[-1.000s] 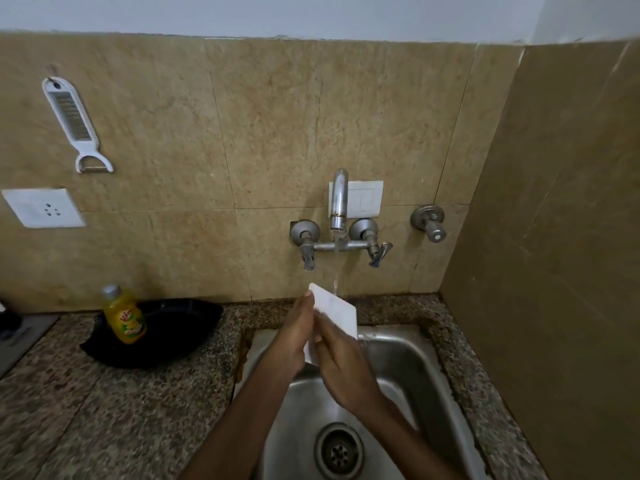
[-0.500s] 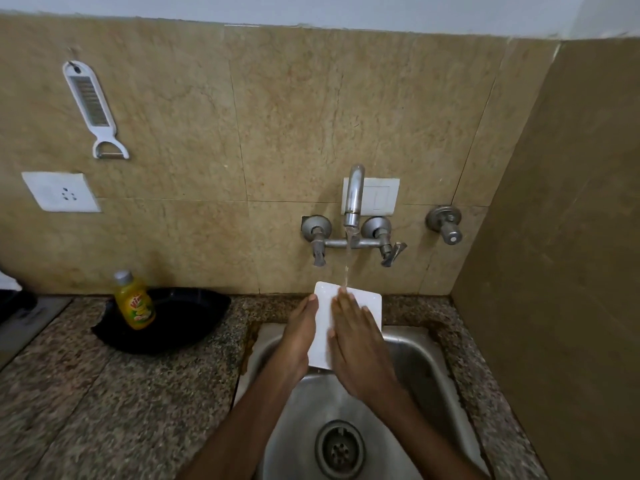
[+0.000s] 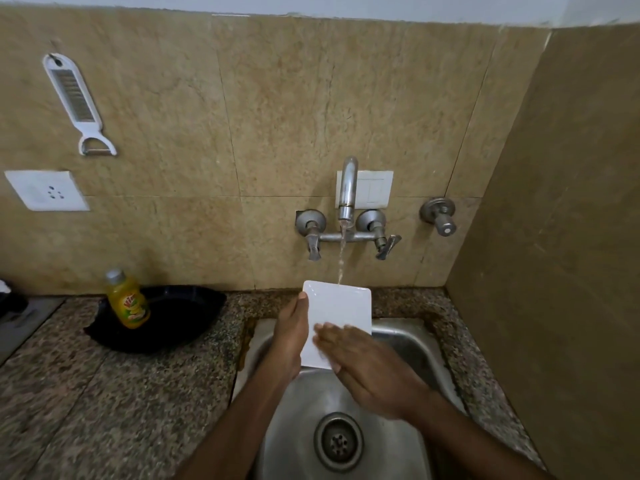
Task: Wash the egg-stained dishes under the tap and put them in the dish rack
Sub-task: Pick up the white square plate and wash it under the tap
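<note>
A white rectangular plate (image 3: 341, 311) is held tilted over the steel sink (image 3: 412, 344), its top edge under the stream of water from the tap (image 3: 347, 188). My left hand (image 3: 289, 336) grips the plate's left edge, thumb at the upper corner. My right hand (image 3: 367, 367) lies flat with fingers spread on the plate's lower face, slightly blurred. No egg stain shows on the visible white surface. The dish rack is not in view.
A yellow dish-soap bottle (image 3: 126, 299) stands in a black tray (image 3: 180, 317) on the granite counter (image 3: 104, 403) left of the sink. A white peeler (image 3: 76, 102) and a socket (image 3: 45, 190) are on the wall. A brown side wall (image 3: 561, 237) closes the right.
My right hand has slid down the plate from its upper middle to the lower part. The plate now faces me more squarely than a second ago. Water keeps running.
</note>
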